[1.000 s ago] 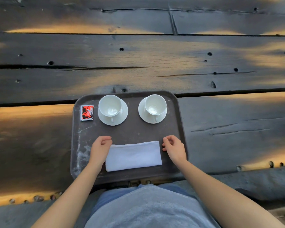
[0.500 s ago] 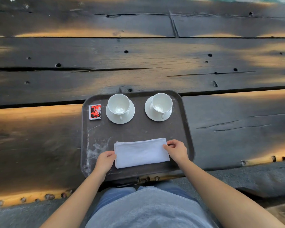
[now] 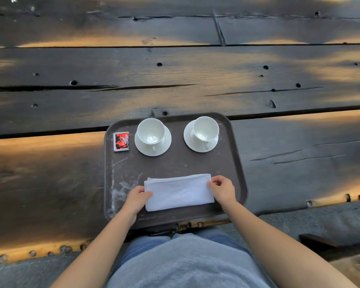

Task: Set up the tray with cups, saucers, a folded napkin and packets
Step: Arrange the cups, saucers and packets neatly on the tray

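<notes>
- The surface, dark weathered planks with cracks, holes and warm patches of light, fills most of the frame.
- A grey shirt and blue jeans show at the bottom centre, and both bare forearms reach up from there to the tray.
- The tray, dark brown with rounded corners and whitish scuffs on its left side, lies flat on the surface at the centre of the frame.
- The napkin, white and folded into a long rectangle, lies in the lower half of the tray, its right end slightly higher in the frame.
- The left hand is clamped on the napkin's left end, thumb on top.
- The right hand pinches the napkin's upper right corner between thumb and curled fingers.
- The left saucer and right saucer, both white, sit apart, side by side in the tray's upper half.
- The left cup and right cup, both white, stand upright, one on each saucer, handles toward the bottom of the frame.
- The packet, red, black and white, lies flat in the tray's upper left corner, just beside the left saucer.
</notes>
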